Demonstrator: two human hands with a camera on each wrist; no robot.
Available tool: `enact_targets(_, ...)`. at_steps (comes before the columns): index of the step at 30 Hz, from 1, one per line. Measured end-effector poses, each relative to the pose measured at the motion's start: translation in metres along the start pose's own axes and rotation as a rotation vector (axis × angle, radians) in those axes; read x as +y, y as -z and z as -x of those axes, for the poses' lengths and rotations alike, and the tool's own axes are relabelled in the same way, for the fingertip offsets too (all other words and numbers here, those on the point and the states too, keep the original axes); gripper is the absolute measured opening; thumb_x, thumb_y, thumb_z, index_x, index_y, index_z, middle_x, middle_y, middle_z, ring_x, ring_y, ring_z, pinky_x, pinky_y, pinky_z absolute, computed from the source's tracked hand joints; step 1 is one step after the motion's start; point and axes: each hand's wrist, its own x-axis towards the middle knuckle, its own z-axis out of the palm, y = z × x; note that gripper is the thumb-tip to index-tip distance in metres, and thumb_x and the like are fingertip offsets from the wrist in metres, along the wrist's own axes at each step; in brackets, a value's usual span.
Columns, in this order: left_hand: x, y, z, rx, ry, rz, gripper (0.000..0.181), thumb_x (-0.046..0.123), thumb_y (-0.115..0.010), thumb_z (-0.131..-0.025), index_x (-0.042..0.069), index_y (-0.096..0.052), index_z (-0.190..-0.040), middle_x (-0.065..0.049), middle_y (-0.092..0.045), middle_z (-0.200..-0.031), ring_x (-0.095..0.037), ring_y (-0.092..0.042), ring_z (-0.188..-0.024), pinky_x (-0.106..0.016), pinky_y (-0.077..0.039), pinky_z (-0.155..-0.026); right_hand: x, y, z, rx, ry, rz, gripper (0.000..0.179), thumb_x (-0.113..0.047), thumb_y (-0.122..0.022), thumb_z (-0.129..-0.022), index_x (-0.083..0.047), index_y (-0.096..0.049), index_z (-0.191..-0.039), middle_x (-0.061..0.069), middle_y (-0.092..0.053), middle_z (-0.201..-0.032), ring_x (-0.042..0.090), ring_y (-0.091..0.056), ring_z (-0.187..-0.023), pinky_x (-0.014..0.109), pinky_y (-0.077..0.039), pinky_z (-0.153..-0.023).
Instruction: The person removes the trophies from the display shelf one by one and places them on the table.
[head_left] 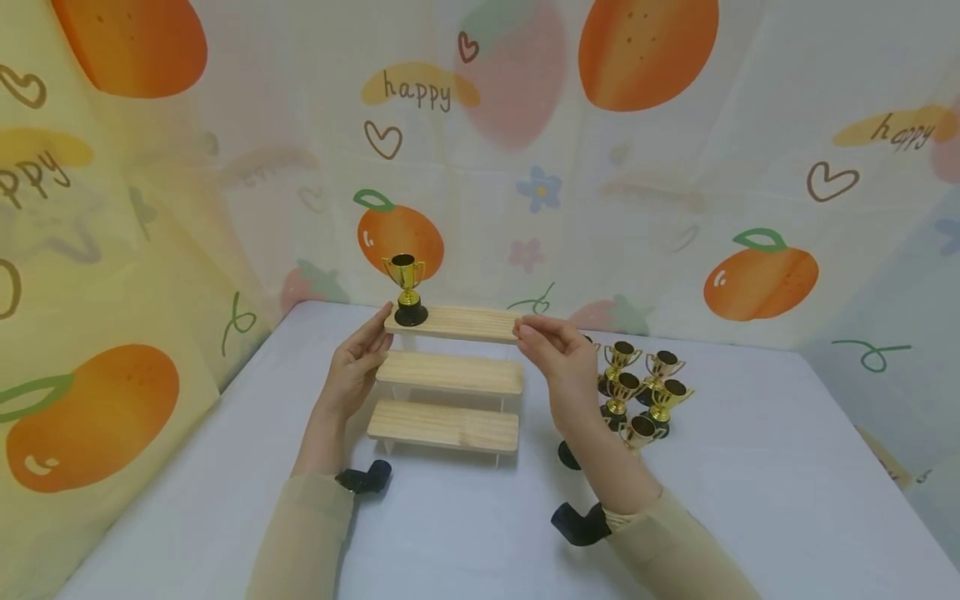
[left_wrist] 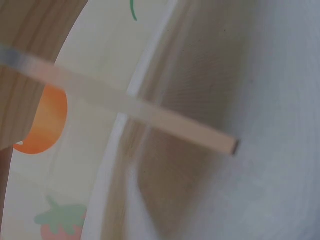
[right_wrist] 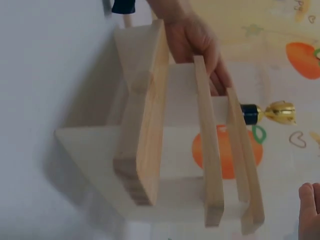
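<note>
A three-tier wooden display stand (head_left: 450,375) with pale boards and clear-white supports stands on the table. A small gold trophy cup (head_left: 406,287) with a black base is upright at the left end of its top board (head_left: 472,323). My left hand (head_left: 352,367) is at the stand's left side, with extended fingers touching the end of the top board and the thumb by the middle board (head_left: 450,372). My right hand (head_left: 566,367) hovers by the top board's right end, fingers loosely bent, thumb near the index finger. In the right wrist view its fingertips (right_wrist: 306,197) show apart from the boards.
Several more gold trophies (head_left: 626,387) stand in a group right of the stand, partly hidden by my right hand and forearm. A white cloth covers the table (head_left: 750,467). Behind hangs a curtain (head_left: 637,200) printed with oranges and hearts. A dark wrist mount (head_left: 581,525) sits on my right wrist.
</note>
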Motion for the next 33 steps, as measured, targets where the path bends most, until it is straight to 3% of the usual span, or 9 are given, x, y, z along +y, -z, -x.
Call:
enact_targets(5,-0.003,0.0,-0.002,-0.006,0.005,0.006,0.063,-0.016,-0.04,-0.095,-0.004,-0.022,-0.154,-0.009,-0.02,-0.167,-0.005,-0.034,-0.148,-0.013,-0.035,-0.117,0.007,-0.024,-0.01,-0.016,-0.007,-0.002,0.025,-0.007,-0.068,-0.091,0.002,-0.066,-0.114,-0.001,-0.074,-0.102,0.011,-0.072,-0.1,0.025,-0.06,-0.095)
enact_targets(11,-0.003,-0.001,-0.002,-0.02,-0.004,0.001,0.063,-0.017,-0.039,-0.095,-0.004,-0.021,-0.154,-0.009,-0.02,-0.167,0.0,-0.037,-0.145,-0.013,-0.034,-0.117,0.011,-0.051,-0.026,-0.033,0.01,0.088,0.024,-0.015,-0.071,-0.091,-0.002,-0.069,-0.111,0.011,-0.073,-0.109,0.011,-0.07,-0.097,0.027,-0.061,-0.094)
enact_targets(20,-0.001,0.001,-0.005,-0.003,0.0,-0.009,0.065,-0.018,-0.038,-0.093,-0.003,-0.023,-0.154,-0.01,-0.02,-0.167,-0.004,-0.035,-0.147,-0.015,-0.034,-0.117,0.01,-0.089,-0.054,-0.016,0.048,0.149,0.024,-0.015,-0.07,-0.091,-0.001,-0.07,-0.111,0.019,-0.072,-0.111,0.03,-0.071,-0.105,0.027,-0.062,-0.091)
enact_targets(33,-0.001,0.001,-0.006,0.004,-0.004,-0.008,0.063,-0.017,-0.038,-0.095,-0.004,-0.023,-0.154,-0.008,-0.024,-0.166,0.007,-0.044,-0.138,-0.012,-0.036,-0.116,0.015,-0.112,-0.077,-0.035,-0.019,0.176,0.026,-0.018,-0.066,-0.094,-0.002,-0.069,-0.114,0.02,-0.072,-0.113,0.031,-0.07,-0.107,0.029,-0.062,-0.092)
